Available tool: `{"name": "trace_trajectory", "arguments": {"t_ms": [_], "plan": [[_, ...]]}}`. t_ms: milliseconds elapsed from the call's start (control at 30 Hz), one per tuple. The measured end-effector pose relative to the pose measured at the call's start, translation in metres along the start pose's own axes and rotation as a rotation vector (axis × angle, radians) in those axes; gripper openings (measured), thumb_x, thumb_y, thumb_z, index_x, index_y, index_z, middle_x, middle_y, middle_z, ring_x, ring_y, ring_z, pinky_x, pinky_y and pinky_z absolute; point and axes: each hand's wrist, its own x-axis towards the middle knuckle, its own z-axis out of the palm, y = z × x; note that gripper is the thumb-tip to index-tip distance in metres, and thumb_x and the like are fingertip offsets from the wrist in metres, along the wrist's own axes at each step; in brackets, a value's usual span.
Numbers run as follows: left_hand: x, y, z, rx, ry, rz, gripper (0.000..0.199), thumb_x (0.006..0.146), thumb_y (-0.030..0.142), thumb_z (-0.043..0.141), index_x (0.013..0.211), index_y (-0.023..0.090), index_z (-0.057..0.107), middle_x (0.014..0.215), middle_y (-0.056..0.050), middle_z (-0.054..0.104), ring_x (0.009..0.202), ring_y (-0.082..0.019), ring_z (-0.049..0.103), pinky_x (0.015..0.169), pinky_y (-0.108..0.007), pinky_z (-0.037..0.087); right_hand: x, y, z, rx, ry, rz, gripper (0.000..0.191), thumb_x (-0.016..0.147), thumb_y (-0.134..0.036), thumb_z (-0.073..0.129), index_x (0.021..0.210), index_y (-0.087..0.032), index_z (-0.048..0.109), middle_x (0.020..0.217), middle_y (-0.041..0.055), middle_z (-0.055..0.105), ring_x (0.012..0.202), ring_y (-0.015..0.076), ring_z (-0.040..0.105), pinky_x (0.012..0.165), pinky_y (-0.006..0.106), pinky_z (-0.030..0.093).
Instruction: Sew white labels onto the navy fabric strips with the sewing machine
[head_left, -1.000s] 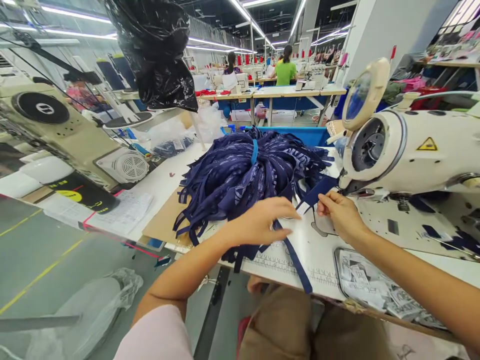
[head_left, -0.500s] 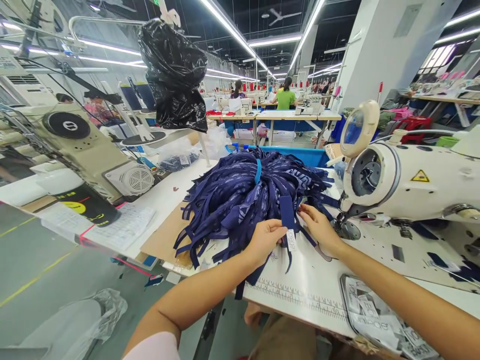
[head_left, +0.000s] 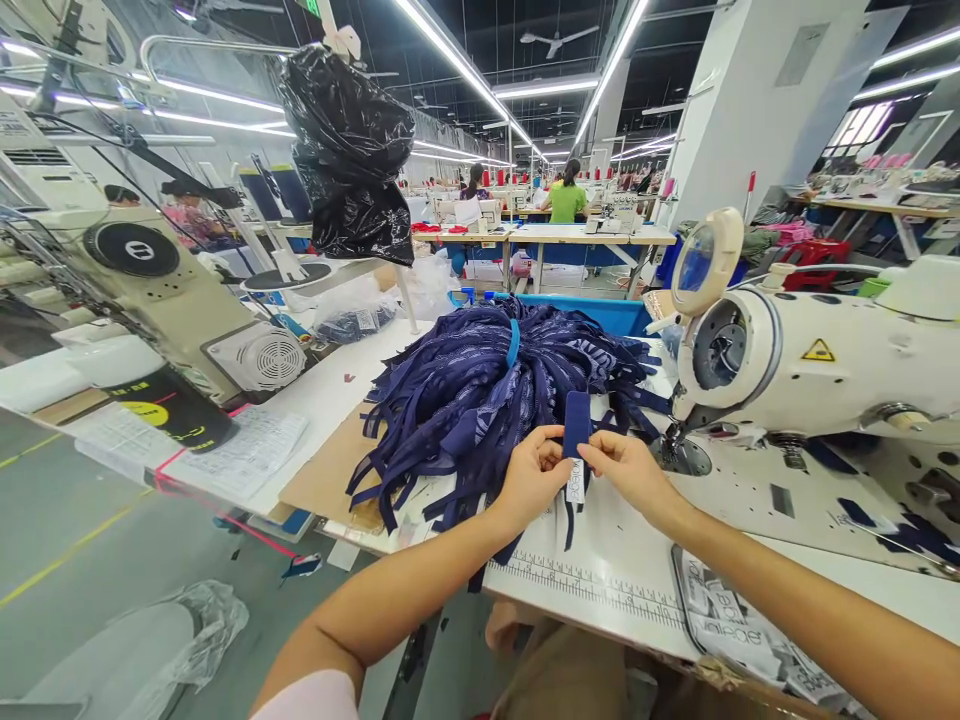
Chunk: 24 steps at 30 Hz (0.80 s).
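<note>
My left hand [head_left: 534,478] and my right hand [head_left: 628,472] meet in front of the table's middle. Between them stands a short navy fabric strip [head_left: 577,415], and the fingertips of both hands pinch it near its lower end. A white printed label [head_left: 575,484] hangs below the fingers at the foot of the strip. Just behind lies a large bundle of navy straps and lace pieces [head_left: 442,400], gathered by a light blue tie [head_left: 514,343]. Whether the strip joins onto the bundle is hidden by my hands.
A white sewing machine [head_left: 840,350] stands at the right, its needle area close to my right hand. Loose printed labels [head_left: 739,635] fill a recess at the front right. A ruler scale [head_left: 585,585] runs along the front edge. Another machine [head_left: 187,290] is at the left.
My right hand has come left from the straps beside the bundle and now pinches the navy strip. My left hand stays on the strip. The view has shifted slightly.
</note>
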Motion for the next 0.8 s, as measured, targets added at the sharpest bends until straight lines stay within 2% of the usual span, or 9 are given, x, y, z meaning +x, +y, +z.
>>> {"name": "trace_trajectory", "arguments": {"t_ms": [133,267,400,500,600,700,800], "plan": [[-0.001,0.001,-0.002,-0.007,0.02,0.019,0.036,0.062,0.015,0.063,0.096,0.014,0.053,0.065,0.002,0.056,0.06,-0.008,0.051,0.06,-0.02,0.038,-0.002,-0.002,-0.002,0.07,-0.097,0.016,0.025,0.063,-0.043,0.052,0.053,-0.02,0.048,0.049,-0.0043,0.044,0.051,0.0119,0.042,0.054,0.027,0.035],[-0.002,0.005,-0.001,0.016,-0.007,0.008,0.038,0.063,0.02,0.064,0.1,0.014,0.053,0.073,0.0,0.059,0.068,-0.011,0.054,0.066,-0.022,0.04,-0.006,-0.003,-0.004,0.104,-0.05,0.019,0.024,0.064,-0.042,0.053,0.053,-0.021,0.049,0.049,-0.0039,0.046,0.052,0.0123,0.043,0.056,0.028,0.037],[-0.005,0.007,-0.002,0.293,-0.092,0.054,0.017,0.068,0.027,0.062,0.076,0.013,0.061,0.07,-0.001,0.059,0.069,-0.012,0.052,0.066,-0.022,0.038,-0.012,-0.002,-0.008,0.184,-0.001,0.003,0.024,0.068,-0.042,0.052,0.057,-0.02,0.05,0.054,-0.0029,0.049,0.055,0.0122,0.047,0.059,0.027,0.04],[-0.005,0.013,-0.005,0.404,-0.099,0.119,0.021,0.075,0.032,0.054,0.066,0.014,0.059,0.064,0.001,0.056,0.063,-0.011,0.048,0.062,-0.021,0.036,-0.016,0.008,-0.012,0.178,-0.01,-0.008,0.02,0.072,-0.039,0.049,0.071,-0.019,0.054,0.063,-0.0016,0.054,0.058,0.0127,0.052,0.062,0.028,0.044],[-0.004,0.026,-0.005,0.376,-0.146,0.129,0.025,0.075,0.036,0.054,0.063,0.015,0.054,0.057,0.003,0.048,0.055,-0.008,0.04,0.054,-0.02,0.031,-0.011,0.025,-0.012,0.089,-0.001,-0.036,0.025,0.077,-0.036,0.043,0.091,-0.018,0.054,0.078,0.002,0.06,0.07,0.0157,0.059,0.07,0.032,0.047],[-0.007,0.035,0.007,0.225,-0.318,0.006,0.032,0.071,0.043,0.06,0.061,0.015,0.049,0.053,0.004,0.043,0.05,-0.006,0.034,0.05,-0.019,0.027,0.014,0.037,-0.007,-0.086,0.039,-0.095,0.025,0.08,-0.032,0.042,0.095,-0.017,0.055,0.092,0.0072,0.062,0.089,0.0207,0.058,0.082,0.037,0.044],[-0.016,0.03,0.025,0.029,-0.534,-0.28,0.039,0.064,0.049,0.065,0.063,0.015,0.046,0.05,0.005,0.042,0.046,-0.005,0.031,0.046,-0.018,0.023,0.059,0.043,-0.003,-0.142,0.145,-0.083,0.024,0.081,-0.027,0.042,0.098,-0.016,0.054,0.106,0.012,0.058,0.103,0.0239,0.051,0.09,0.041,0.037]]}}
